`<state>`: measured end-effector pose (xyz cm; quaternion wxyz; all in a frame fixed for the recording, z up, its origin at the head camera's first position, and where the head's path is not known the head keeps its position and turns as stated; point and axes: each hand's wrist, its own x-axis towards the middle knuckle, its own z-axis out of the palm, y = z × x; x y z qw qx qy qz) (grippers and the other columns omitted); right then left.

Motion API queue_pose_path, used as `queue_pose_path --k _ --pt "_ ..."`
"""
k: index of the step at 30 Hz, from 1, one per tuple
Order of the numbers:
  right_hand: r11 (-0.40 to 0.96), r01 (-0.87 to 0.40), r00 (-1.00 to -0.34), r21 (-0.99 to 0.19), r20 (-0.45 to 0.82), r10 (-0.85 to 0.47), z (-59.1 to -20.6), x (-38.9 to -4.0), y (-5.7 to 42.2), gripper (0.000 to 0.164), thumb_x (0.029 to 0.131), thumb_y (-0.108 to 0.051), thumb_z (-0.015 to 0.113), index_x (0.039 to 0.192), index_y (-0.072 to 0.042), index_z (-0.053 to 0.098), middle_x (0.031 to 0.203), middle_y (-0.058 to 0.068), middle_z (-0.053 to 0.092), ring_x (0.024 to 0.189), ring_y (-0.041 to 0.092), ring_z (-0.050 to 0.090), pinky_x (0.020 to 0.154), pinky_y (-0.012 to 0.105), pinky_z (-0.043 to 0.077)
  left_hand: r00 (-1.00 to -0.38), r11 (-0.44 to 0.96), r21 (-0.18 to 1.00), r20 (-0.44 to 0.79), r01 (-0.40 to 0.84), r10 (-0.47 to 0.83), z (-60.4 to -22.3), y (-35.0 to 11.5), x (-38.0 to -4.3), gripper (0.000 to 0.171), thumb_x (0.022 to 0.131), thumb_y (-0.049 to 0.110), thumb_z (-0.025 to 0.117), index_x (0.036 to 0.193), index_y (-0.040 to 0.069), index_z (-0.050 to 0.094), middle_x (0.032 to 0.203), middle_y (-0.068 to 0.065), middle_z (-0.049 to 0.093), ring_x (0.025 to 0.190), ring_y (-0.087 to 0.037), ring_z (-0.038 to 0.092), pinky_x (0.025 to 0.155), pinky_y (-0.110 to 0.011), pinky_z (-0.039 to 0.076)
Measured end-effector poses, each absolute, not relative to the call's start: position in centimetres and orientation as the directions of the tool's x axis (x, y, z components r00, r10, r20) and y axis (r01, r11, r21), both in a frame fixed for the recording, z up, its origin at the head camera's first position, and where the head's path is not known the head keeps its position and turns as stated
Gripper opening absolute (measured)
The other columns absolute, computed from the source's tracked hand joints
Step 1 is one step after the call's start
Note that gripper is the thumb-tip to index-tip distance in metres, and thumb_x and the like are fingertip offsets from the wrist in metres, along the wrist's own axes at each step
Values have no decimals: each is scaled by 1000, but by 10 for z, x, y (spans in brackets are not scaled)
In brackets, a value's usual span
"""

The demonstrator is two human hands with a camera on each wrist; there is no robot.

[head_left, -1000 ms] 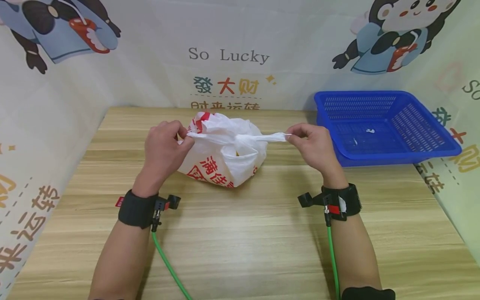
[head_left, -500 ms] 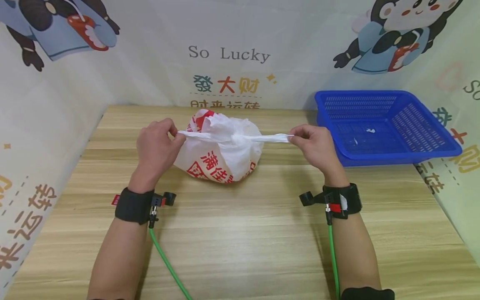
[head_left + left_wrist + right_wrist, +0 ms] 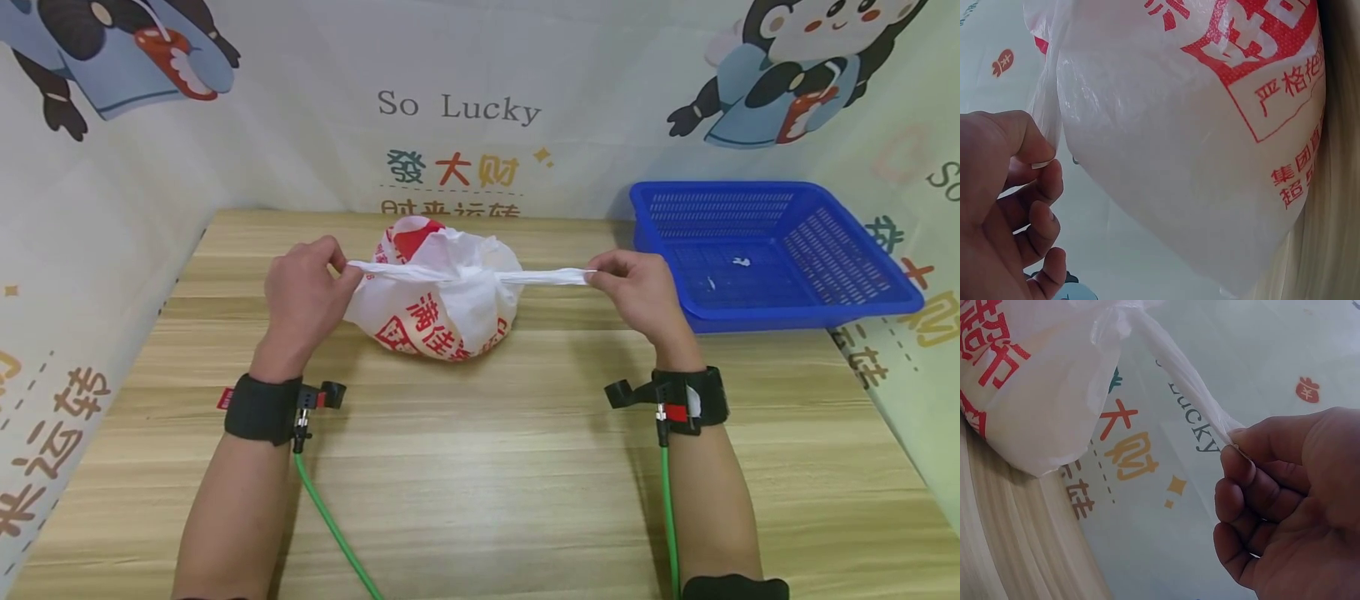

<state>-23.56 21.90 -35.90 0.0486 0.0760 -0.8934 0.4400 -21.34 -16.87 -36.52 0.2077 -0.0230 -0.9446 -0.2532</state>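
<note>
A filled white plastic bag (image 3: 405, 312) with red printing rests on the wooden table, its two handles drawn tight to either side from a gathered knot (image 3: 474, 277) on top. My left hand (image 3: 303, 296) pinches the end of the left handle between thumb and forefinger. On the other side my right hand (image 3: 637, 292) pinches the tip of the right handle (image 3: 551, 277) the same way. In the left wrist view the bag (image 3: 1160, 144) bulges beside the curled fingers. The right wrist view shows the twisted handle (image 3: 1179, 365) running straight to my fingertips. What fills the bag is hidden.
A blue perforated plastic basket (image 3: 780, 312) stands at the back right, close to my right hand, with small white scraps (image 3: 741, 262) in it. A printed cloth backdrop (image 3: 465, 50) rises behind and beside the table (image 3: 480, 467). Green cables (image 3: 330, 521) trail from both wrist cameras.
My hands have moved apart, the left hand leftward and the right slightly rightward. The handles are stretched longer and straighter, and the knot on the bag is pulled tighter.
</note>
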Motion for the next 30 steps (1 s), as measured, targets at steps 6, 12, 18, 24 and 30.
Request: queue_pose_path --k 6,12,18,24,30 --pt "591 -168 -986 -789 146 -84 -359 -235 222 17 96 -13 66 101 1 74 92 12 72 82 22 51 71 34 39 -910 873 465 411 148 -65 -366 -170 -215 18 93 15 60 82 2 60 64 -15 56 70 -35 51 65 -40 32" --pt "609 -175 -983 -774 168 -69 -363 -236 220 18 98 -14 64 105 0 72 93 13 70 83 22 54 72 34 42 -907 868 474 414 147 -72 -368 -167 -219 17 92 15 61 83 1 61 66 -15 57 73 -35 52 68 -43 34" --pt "651 -188 -981 -736 171 -90 -365 -234 222 17 99 -14 62 108 -1 70 93 13 66 82 24 50 71 36 39 -914 876 452 404 171 -30 -370 -165 -219 15 91 15 63 83 2 63 70 -16 63 74 -36 53 70 -47 37" --pt "708 -212 -977 -674 121 -178 -356 -228 225 21 102 -17 59 116 -3 67 96 13 64 80 26 51 69 37 41 -961 898 403 266 176 69 -357 -167 -211 17 94 17 64 95 0 67 93 -19 68 85 -39 56 78 -54 41" --pt "757 -263 -958 -598 70 -278 -343 -217 225 25 103 -18 60 121 -2 64 109 15 66 99 31 60 78 43 47 -980 932 321 155 171 126 -340 -163 -192 31 97 23 65 115 -2 67 118 -24 66 103 -45 56 87 -58 41"
